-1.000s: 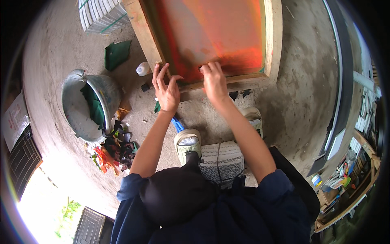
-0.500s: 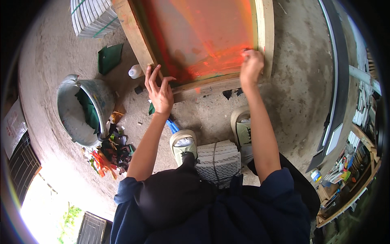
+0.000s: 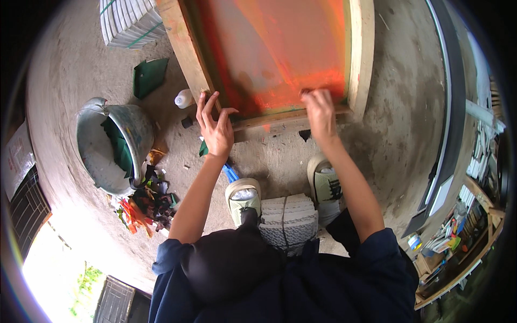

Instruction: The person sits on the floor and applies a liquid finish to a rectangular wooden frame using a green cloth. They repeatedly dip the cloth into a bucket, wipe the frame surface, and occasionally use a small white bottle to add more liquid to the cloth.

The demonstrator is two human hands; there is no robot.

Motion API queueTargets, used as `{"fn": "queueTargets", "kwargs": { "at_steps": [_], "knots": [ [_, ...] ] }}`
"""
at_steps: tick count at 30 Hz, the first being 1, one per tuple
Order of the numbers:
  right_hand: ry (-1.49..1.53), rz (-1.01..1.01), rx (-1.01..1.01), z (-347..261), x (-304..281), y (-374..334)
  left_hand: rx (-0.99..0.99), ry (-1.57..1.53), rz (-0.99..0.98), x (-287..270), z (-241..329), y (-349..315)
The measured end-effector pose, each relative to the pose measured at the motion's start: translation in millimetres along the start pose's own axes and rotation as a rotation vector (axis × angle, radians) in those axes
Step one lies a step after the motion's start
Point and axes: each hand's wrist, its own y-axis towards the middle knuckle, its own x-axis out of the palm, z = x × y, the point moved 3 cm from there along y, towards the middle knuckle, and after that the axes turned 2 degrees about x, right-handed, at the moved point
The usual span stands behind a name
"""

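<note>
A wood-framed printing screen (image 3: pixel 280 117) lies on the floor ahead of me, its mesh (image 3: pixel 258 54) smeared with orange-red ink. At the frame's near left corner, my left hand (image 3: pixel 217 129) rests with its fingers spread. My right hand (image 3: pixel 321 116) is closed over the near edge of the mesh, right of the middle. Its fingertips pinch something small and dark against the inked surface; what it is I cannot make out. A small white bottle (image 3: pixel 184 99) stands just outside the frame, left of my left hand.
On the left, a grey bucket (image 3: pixel 144 137) holds green scraps, with coloured scraps (image 3: pixel 142 210) beside it. A green sheet (image 3: pixel 149 77) and a strapped white stack (image 3: pixel 129 24) lie farther off. Another bound stack (image 3: pixel 289 220) sits between my shoes. Shelving (image 3: pixel 463 269) stands at the right.
My right hand has moved left along the screen's near edge, away from the right corner. My left hand stays on the left corner. The whole view has shifted slightly.
</note>
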Motion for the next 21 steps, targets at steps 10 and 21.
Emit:
{"fn": "queueTargets", "kwargs": {
  "at_steps": [10,21],
  "knots": [
    [0.139,-0.166,-0.065,3,3,8,-0.029,0.021,-0.010,-2,1,1],
    [0.117,-0.197,-0.044,-21,3,32,-0.047,-0.020,-0.024,-1,-1,-4]
  ]
}}
